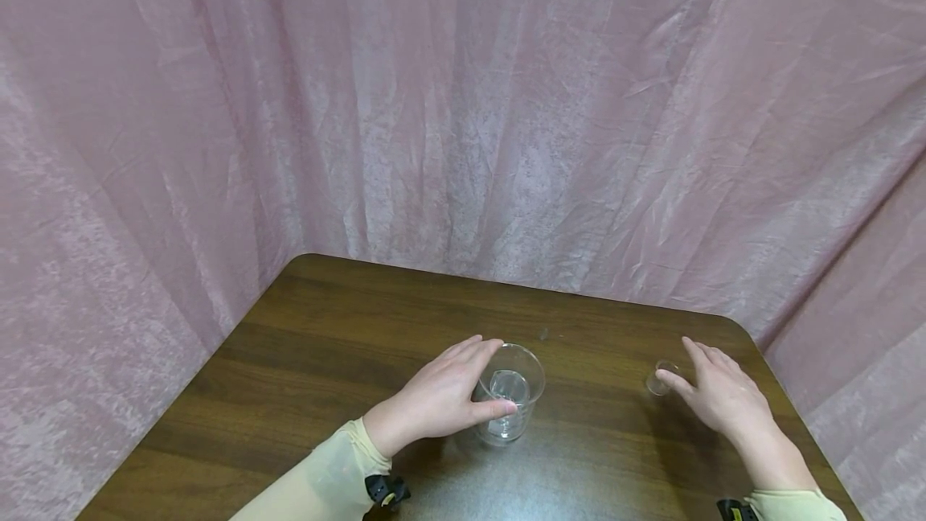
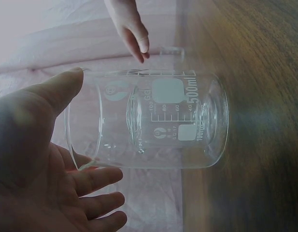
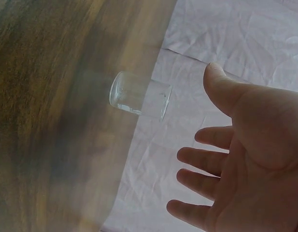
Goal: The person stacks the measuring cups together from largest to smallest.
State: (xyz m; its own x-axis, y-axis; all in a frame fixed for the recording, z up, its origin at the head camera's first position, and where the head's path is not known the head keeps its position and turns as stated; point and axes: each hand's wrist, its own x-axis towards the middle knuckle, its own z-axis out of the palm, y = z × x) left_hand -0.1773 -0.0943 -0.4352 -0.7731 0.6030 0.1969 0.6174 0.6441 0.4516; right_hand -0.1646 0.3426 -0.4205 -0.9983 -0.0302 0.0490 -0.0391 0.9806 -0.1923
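A large clear glass beaker point(image 2: 214, 145) marked 500ml stands upright on the table, with a smaller beaker point(image 2: 161, 137) marked 100ml nested inside it. My left hand point(image 1: 450, 392) spreads around the large beaker's rim, thumb on the near side and fingertips at the far side. Its fingers look fairly straight and loose in the left wrist view. A still smaller glass beaker point(image 3: 139, 96) stands upright toward the table's right side. Beside it hovers my right hand point(image 1: 723, 394), thumb and fingers apart, holding nothing; its thumb overlaps this beaker in the head view.
The brown wooden table point(image 1: 347, 328) has rounded far corners. Pink velvety curtain point(image 1: 463, 119) hangs behind it and along both sides. A tiny clear speck point(image 1: 544, 334) lies on the wood beyond the large beaker. Dark straps point(image 1: 387, 490) circle both sleeved wrists.
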